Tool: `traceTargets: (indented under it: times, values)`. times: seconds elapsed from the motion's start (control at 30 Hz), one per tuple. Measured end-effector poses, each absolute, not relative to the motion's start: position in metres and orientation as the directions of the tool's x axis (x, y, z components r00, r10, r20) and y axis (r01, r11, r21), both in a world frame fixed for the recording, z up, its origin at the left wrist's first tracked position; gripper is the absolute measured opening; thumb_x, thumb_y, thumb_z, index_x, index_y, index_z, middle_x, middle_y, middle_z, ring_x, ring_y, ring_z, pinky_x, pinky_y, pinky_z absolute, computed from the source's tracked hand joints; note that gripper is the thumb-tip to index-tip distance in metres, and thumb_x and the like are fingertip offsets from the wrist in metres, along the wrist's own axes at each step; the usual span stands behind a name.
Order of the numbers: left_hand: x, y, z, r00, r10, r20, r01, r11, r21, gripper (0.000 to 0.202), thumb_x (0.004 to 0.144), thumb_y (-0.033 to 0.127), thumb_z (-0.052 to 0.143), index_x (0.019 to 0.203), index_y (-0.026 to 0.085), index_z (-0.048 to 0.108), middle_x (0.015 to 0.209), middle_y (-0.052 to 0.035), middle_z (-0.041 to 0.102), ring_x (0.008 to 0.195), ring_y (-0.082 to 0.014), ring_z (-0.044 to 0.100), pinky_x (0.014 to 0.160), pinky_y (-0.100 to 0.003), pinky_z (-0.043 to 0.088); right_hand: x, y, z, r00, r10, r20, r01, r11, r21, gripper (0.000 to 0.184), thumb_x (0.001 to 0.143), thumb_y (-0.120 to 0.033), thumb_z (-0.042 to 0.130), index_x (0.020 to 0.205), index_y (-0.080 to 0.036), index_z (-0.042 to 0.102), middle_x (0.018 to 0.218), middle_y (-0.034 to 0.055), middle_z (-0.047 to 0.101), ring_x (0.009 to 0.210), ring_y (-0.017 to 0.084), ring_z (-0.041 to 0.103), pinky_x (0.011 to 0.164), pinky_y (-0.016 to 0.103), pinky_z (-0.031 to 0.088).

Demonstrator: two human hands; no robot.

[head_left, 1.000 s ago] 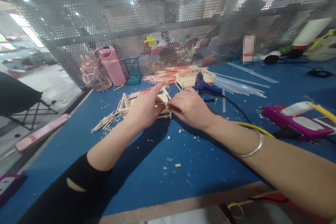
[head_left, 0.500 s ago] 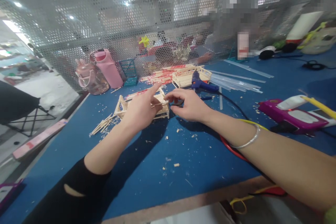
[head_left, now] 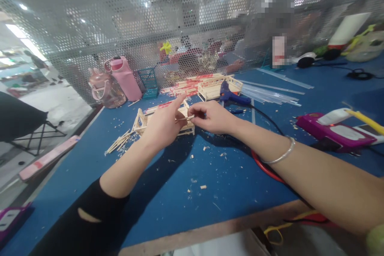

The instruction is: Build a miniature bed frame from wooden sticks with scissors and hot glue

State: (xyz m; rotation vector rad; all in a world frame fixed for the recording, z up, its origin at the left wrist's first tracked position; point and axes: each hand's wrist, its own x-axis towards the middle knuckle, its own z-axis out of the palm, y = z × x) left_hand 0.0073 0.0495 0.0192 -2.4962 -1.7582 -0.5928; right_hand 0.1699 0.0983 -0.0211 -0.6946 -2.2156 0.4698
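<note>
Stick (head_left: 188,118), thin and pale, lies between the two hands, just above the near wooden frame (head_left: 139,123). Left hand (head_left: 164,125): thumb and lower fingers pinch the stick, forefinger extended away from the body; this hand covers much of the near frame. Right hand (head_left: 214,117): thumb and forefinger curled toward each other at the stick's right end; too small to tell whether they grip it or only touch it. Silver bangle (head_left: 284,154) on the right forearm, black sleeve (head_left: 87,216) on the left.

Near frame sits on the blue worktop (head_left: 168,208), its left end showing past the left hand. Loose short sticks (head_left: 120,141) lie in a heap just beside it, on the left. Beyond the hands, a second wooden frame (head_left: 207,91), with a blue glue gun (head_left: 235,98) at its right front corner. Red-marked sticks (head_left: 183,87) are piled to the left of that frame; clear rods (head_left: 267,93) fan out to its right.

Farther off — pink bottle (head_left: 129,82) beside a teal rack (head_left: 149,88), both near a perforated screen (head_left: 120,20). Magenta device (head_left: 333,130) at right, well apart from the hands. Small chips (head_left: 203,187) scattered in front.
</note>
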Motion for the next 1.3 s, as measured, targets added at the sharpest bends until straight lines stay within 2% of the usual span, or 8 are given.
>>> traceTargets:
  times: [0.4,0.63,0.8,1.0,1.1,1.17,1.23,1.3]
  values:
    - [0.006,0.051,0.018,0.290,0.904,0.313,0.904,-0.366,0.220,0.069,0.079,0.020,0.061,0.142,0.021,0.033,0.093,-0.0051,0.074,0.096,-0.0215,0.067,0.077,-0.029,0.047,0.171,0.102,-0.009,-0.656,0.621,0.430,0.407,0.770,-0.491,0.004,0.071,-0.019,0.052,0.070,-0.016,0.054,0.058,-0.0033,0.049,0.054,0.009,0.041,0.056,0.024,0.030]
    - [0.003,0.052,0.022,0.328,0.908,0.259,0.880,-0.393,0.265,0.076,0.075,0.018,0.060,0.144,0.022,0.028,0.093,-0.0039,0.073,0.091,-0.0205,0.067,0.078,-0.030,0.048,0.171,0.099,-0.005,-0.652,0.638,0.409,0.423,0.754,-0.502,0.005,0.072,-0.019,0.052,0.067,-0.017,0.051,0.058,-0.0039,0.048,0.054,0.009,0.039,0.057,0.024,0.030]
    - [0.002,0.054,0.020,0.344,0.899,0.272,0.871,-0.414,0.265,0.079,0.072,0.015,0.062,0.143,0.020,0.027,0.101,-0.0057,0.071,0.096,-0.0209,0.065,0.084,-0.034,0.048,0.172,0.099,-0.004,-0.661,0.633,0.403,0.428,0.759,-0.490,0.006,0.072,-0.018,0.052,0.067,-0.018,0.050,0.059,-0.0032,0.049,0.056,0.010,0.042,0.058,0.024,0.031]
    - [0.004,0.052,0.020,0.339,0.892,0.301,0.877,-0.415,0.242,0.068,0.079,0.018,0.056,0.142,0.018,0.029,0.092,-0.0042,0.072,0.092,-0.0198,0.066,0.078,-0.031,0.048,0.171,0.100,-0.006,-0.663,0.622,0.417,0.417,0.769,-0.485,0.007,0.072,-0.016,0.052,0.065,-0.018,0.050,0.058,-0.0036,0.048,0.056,0.010,0.041,0.058,0.025,0.030]
    - [0.004,0.053,0.019,0.328,0.892,0.311,0.884,-0.406,0.232,0.067,0.079,0.017,0.057,0.141,0.019,0.030,0.090,-0.0033,0.072,0.090,-0.0197,0.067,0.076,-0.030,0.048,0.173,0.104,-0.009,-0.646,0.628,0.434,0.350,0.749,-0.563,0.007,0.074,-0.023,0.056,0.071,-0.018,0.052,0.058,-0.0048,0.046,0.055,0.010,0.040,0.056,0.025,0.031]
    - [0.002,0.055,0.017,0.326,0.887,0.326,0.880,-0.411,0.238,0.068,0.079,0.018,0.057,0.141,0.020,0.031,0.089,-0.0028,0.073,0.088,-0.0191,0.067,0.077,-0.030,0.048,0.175,0.107,-0.011,-0.583,0.661,0.473,0.253,0.700,-0.668,0.017,0.076,-0.032,0.057,0.085,-0.018,0.053,0.058,-0.0063,0.043,0.054,0.010,0.039,0.055,0.025,0.031]
    - [0.001,0.056,0.015,0.329,0.878,0.349,0.871,-0.424,0.246,0.068,0.078,0.018,0.058,0.141,0.021,0.032,0.088,-0.0026,0.073,0.086,-0.0180,0.067,0.078,-0.030,0.048,0.178,0.111,-0.013,-0.454,0.711,0.537,0.152,0.656,-0.739,0.027,0.080,-0.042,0.054,0.094,-0.019,0.051,0.059,-0.0063,0.043,0.054,0.011,0.039,0.053,0.025,0.032]
    - [0.000,0.056,0.014,0.335,0.869,0.364,0.863,-0.438,0.251,0.068,0.078,0.019,0.058,0.141,0.020,0.033,0.088,-0.0028,0.073,0.085,-0.0174,0.067,0.078,-0.029,0.048,0.181,0.115,-0.015,-0.301,0.745,0.595,0.097,0.645,-0.758,0.029,0.085,-0.048,0.048,0.087,-0.020,0.051,0.060,-0.0048,0.045,0.055,0.011,0.041,0.055,0.025,0.033]
